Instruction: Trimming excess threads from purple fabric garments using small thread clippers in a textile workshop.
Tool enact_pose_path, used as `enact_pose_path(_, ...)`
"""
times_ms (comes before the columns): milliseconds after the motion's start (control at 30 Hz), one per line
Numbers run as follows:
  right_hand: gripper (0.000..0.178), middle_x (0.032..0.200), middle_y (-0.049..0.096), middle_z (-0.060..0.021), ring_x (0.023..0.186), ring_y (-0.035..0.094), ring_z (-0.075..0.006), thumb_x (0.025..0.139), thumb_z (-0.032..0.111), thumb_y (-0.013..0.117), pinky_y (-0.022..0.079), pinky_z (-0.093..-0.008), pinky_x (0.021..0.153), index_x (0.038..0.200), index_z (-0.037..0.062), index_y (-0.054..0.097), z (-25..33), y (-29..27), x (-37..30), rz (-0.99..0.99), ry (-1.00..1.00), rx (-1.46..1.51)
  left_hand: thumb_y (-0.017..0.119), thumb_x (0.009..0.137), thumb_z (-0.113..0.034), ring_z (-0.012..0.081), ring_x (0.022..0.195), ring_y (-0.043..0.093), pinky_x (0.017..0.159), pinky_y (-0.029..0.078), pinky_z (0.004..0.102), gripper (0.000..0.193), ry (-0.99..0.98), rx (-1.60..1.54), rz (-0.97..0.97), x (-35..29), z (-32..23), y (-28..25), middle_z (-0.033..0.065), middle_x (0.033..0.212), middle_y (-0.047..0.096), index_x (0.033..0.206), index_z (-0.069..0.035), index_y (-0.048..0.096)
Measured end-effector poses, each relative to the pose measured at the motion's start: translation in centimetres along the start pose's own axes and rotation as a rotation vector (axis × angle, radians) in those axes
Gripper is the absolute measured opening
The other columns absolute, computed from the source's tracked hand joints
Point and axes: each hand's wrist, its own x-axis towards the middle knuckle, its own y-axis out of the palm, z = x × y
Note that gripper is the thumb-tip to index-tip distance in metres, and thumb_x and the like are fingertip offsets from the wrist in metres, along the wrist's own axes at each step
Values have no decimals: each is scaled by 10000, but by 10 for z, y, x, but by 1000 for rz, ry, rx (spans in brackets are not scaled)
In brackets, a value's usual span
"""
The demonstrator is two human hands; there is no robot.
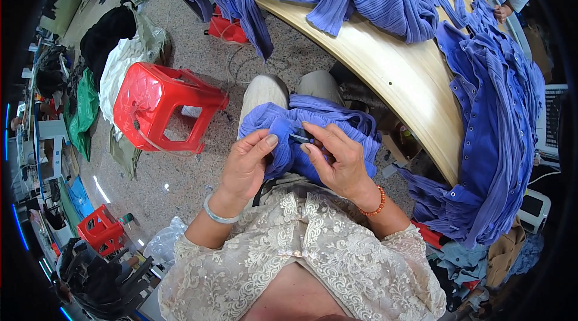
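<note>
A ribbed blue-purple garment [325, 117] lies bunched across my lap. My left hand [245, 163] pinches a flat, smooth edge of it between thumb and forefinger. Close beside it, my right hand [338, 159] is closed, thumb and fingertips brought together at the same part of the cloth. Something small, dark and thin with a pale edge [301, 138] shows by the right fingertips; its kind is too small to tell. The other right fingers curl inward.
Ahead and right curves a wooden table [361, 44], heaped with similar garments [490, 122], some showing metal eyelets. A person's hand [501, 14] rests at its far right. To my left stands a red plastic stool [158, 107] with a cord, near piled cloth [123, 56].
</note>
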Motion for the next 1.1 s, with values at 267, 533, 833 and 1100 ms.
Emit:
enact_pose_path(267,354,741,568,-80,547,525,-170,779,46,712,420,-274,490,1124,29,635,-5,5,-3,22,-87,-4,607,914,-89,75,862,594,802,461,233,140,26,-9,-29,3,4,-1,25,964,669,1024,-21,660)
enact_pose_path(533,339,735,564,-76,557,554,-228,793,131,713,439,-323,492,1117,60,642,-10,9,-3,36,-138,-22,607,914,-81,77,876,594,819,459,237,144,41,-7,-42,3,5,1,30,965,671,1027,-14,665)
enact_pose_path(833,316,688,543,-65,530,532,-219,785,128,716,422,-316,474,1089,63,657,-18,11,-4,40,-305,-89,606,916,-81,67,866,585,811,454,231,143,46,20,-52,4,7,-3,20,954,667,1025,-11,668)
enact_pose_path(1100,334,735,590,-76,550,575,-169,763,131,759,452,-278,485,1063,41,643,-14,11,0,52,-108,78,608,920,-94,59,867,572,812,449,225,177,87,70,-30,4,6,2,20,962,659,1058,4,657)
